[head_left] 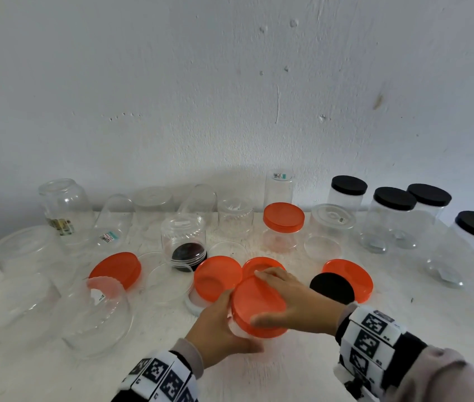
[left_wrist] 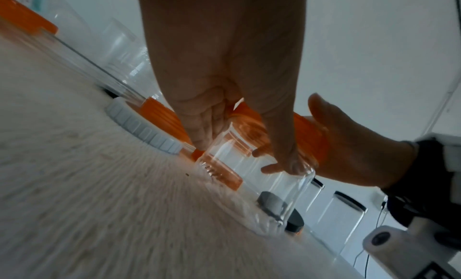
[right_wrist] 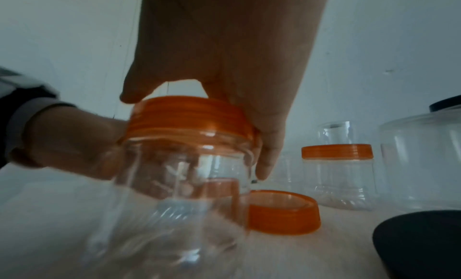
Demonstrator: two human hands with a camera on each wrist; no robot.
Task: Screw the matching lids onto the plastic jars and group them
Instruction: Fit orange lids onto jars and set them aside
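Note:
A clear plastic jar (right_wrist: 184,174) stands on the white table (head_left: 302,367) near the front, with an orange lid (head_left: 259,306) on its mouth. My left hand (head_left: 224,326) grips the jar's body from the left, below the lid. From above, my right hand (head_left: 285,300) holds the lid, thumb on the near side and fingers (right_wrist: 264,155) curled down its far side. The left wrist view shows the jar (left_wrist: 249,174) between my left fingers, with its lid (left_wrist: 309,137) under the right hand. The lid looks level on the neck.
Loose orange lids (head_left: 218,275) (head_left: 349,277) (head_left: 118,269) and a black lid (head_left: 331,287) lie just behind the hands. One orange-capped jar (head_left: 283,224) stands mid-table. Several black-lidded jars (head_left: 394,216) stand at the back right. Several open clear jars (head_left: 96,317) crowd the left side.

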